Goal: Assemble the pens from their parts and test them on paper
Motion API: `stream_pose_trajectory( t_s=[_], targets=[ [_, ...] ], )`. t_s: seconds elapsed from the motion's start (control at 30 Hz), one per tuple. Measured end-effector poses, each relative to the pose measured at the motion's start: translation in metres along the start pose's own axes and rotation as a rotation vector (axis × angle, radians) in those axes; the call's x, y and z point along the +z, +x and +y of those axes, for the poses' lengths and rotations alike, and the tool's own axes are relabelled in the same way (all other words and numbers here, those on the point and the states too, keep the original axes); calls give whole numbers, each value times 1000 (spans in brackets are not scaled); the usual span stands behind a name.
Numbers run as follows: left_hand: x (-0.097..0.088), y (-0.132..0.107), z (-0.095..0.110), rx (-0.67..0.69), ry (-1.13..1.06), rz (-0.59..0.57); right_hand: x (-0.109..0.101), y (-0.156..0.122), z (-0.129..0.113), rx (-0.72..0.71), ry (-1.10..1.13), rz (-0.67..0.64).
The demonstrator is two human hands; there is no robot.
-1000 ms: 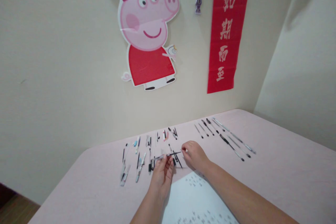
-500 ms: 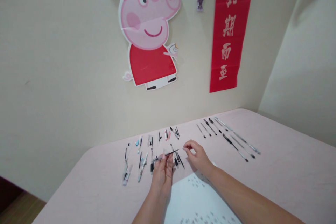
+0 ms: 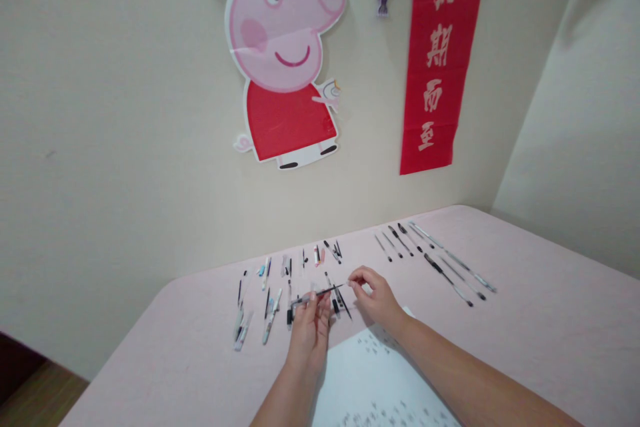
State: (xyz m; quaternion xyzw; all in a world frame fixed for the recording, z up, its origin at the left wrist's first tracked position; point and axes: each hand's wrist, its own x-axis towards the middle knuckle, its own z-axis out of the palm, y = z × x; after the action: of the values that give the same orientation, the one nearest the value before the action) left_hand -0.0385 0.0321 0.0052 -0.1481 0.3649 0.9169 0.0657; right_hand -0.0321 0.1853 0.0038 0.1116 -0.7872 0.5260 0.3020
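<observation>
My left hand (image 3: pixel 310 335) is closed on a slim pen (image 3: pixel 326 291), gripped between thumb and fingers just above the table. Its dark, thin end points right, toward my right hand (image 3: pixel 376 295). There my thumb and forefinger pinch together at a small pale bit close to the pen's tip; what it is, I cannot make out. Below and behind the left hand lie several black pen parts (image 3: pixel 344 303), partly hidden by it. A white sheet of paper (image 3: pixel 370 377) with small dark handwriting lies under my forearms.
Several pens and pen parts (image 3: pixel 273 317) are spread in groups on the left of the pink-covered table (image 3: pixel 165 353). More pens and refills (image 3: pixel 447 280) lie in rows at the right. Behind the table stands a wall with a pig cutout (image 3: pixel 290 120) and a red banner (image 3: pixel 425 163).
Both hands hold nearly the same pose. The view has shifted very slightly; nothing else has visibly moved.
</observation>
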Motion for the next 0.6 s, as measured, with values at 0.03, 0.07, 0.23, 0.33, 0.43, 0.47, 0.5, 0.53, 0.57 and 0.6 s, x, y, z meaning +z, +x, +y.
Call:
stream_pose_trajectory(
  t_s=[0.03, 0.07, 0.23, 0.33, 0.43, 0.47, 0.5, 0.53, 0.57, 0.6],
  targets=[
    [0, 0, 0, 3, -4, -3, 0, 0, 1, -1, -2, -3],
    [0, 0, 0, 3, -8, -2, 0, 0, 1, -3, -5, -5],
    [0, 0, 0, -18, -8, 3, 0, -1, 0, 1, -25, -19],
    [0, 1, -1, -10, -9, -4, 1, -1, -2, 7, -23, -28],
    [-1, 1, -1, -2, -7, -25, 2, -2, -2, 10, -16, -38],
    [-1, 2, -2, -1, -6, -30, 3, -2, -1, 16, -12, -40],
    [-2, 2, -2, -1, -3, -34, 4, -3, -1, 23, -7, -41],
    [-2, 2, -2, -1, -1, -37, 5, -3, 0, 31, -2, -43],
    [-2, 2, -2, 0, 2, -39, 5, -3, 0, 36, 1, -45],
    [-2, 3, -3, 1, 5, -40, 5, -3, 1, 42, 1, -49]
  ],
)
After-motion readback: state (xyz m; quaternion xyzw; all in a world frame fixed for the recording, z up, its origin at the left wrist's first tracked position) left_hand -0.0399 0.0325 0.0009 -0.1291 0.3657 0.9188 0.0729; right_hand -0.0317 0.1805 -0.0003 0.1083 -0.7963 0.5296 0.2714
